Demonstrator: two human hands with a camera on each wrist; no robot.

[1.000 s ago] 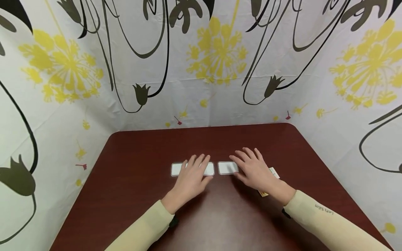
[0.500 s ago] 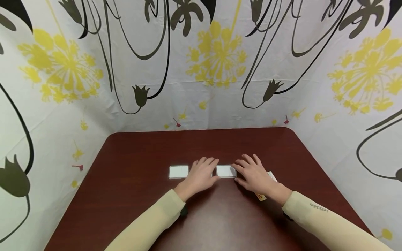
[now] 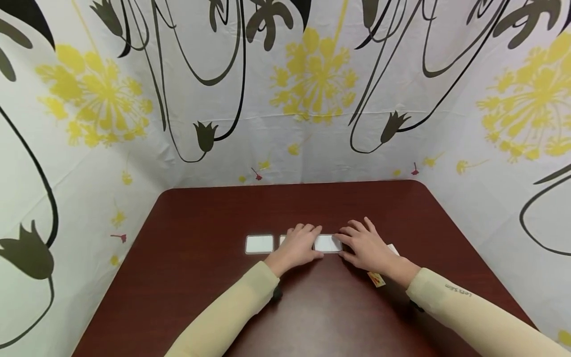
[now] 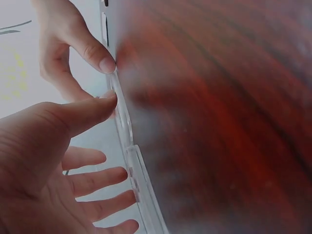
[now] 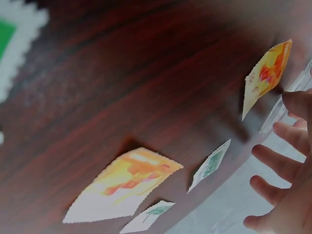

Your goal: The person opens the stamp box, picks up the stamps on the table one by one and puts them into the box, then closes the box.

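Observation:
Three clear-edged flat plastic cases lie in a row on the table: the left case (image 3: pixel 259 244), the middle case (image 3: pixel 282 240), mostly covered, and the right case (image 3: pixel 327 243). My left hand (image 3: pixel 298 246) reaches over the middle case. Its thumb and fingertips pinch the left end of the right case at front and back edges. My right hand (image 3: pixel 367 248) pinches the right end of that case between thumb and index finger, its other fingers spread. In the left wrist view both thumbs meet the case's near edge close together. What the cases contain cannot be made out.
Small flat papers with zigzag edges lie under and beside the right hand: orange-yellow ones (image 5: pixel 129 180) and green-and-white ones (image 5: pixel 210 165). The dark red table (image 3: pixel 214 213) ends at a patterned cloth wall (image 3: pixel 250 148) behind and on both sides.
My left hand has moved right, from over the left and middle cases to the right case's left end. The right hand has stayed by the right case. The view has shifted slightly.

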